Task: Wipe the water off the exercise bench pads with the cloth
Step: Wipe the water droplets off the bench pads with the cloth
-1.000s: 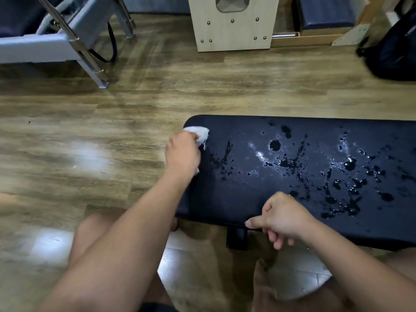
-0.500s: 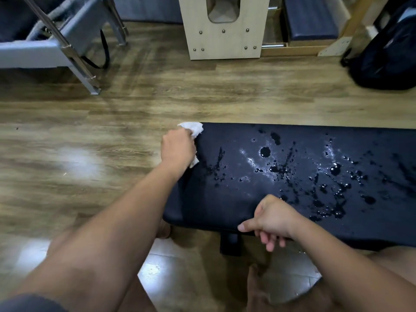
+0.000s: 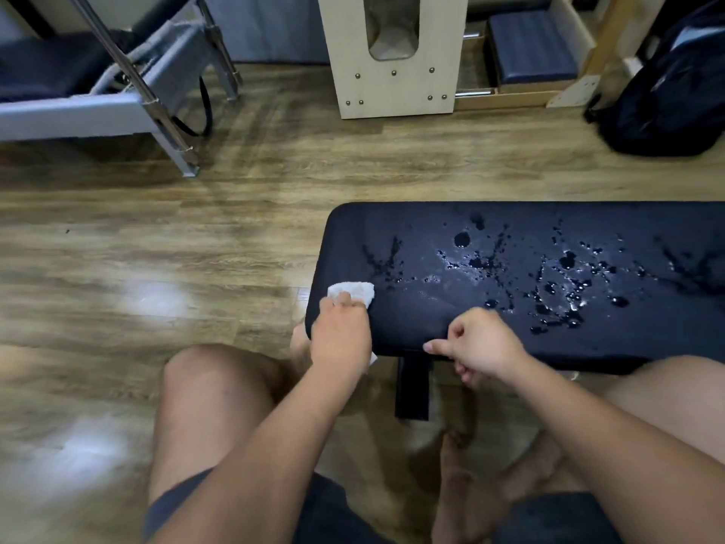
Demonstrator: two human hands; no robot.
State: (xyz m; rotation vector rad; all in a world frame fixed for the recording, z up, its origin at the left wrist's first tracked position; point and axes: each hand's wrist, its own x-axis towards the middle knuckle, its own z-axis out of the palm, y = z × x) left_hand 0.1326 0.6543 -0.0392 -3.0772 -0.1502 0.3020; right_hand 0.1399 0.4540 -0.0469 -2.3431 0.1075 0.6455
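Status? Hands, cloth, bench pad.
Left hand grips crumpled white cloth at left end of black padded bench pad. Right hand curled at near edge, holding nothing. Water drops cover middle and right. Only that hand near the wiping path.

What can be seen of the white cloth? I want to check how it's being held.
The cloth is small, white, crumpled, soft-looking. The left hand grips it, hiding most: a wad shows beyond the fingers, a corner pokes out near the wrist. It rests on the left end of the dark bench pad.
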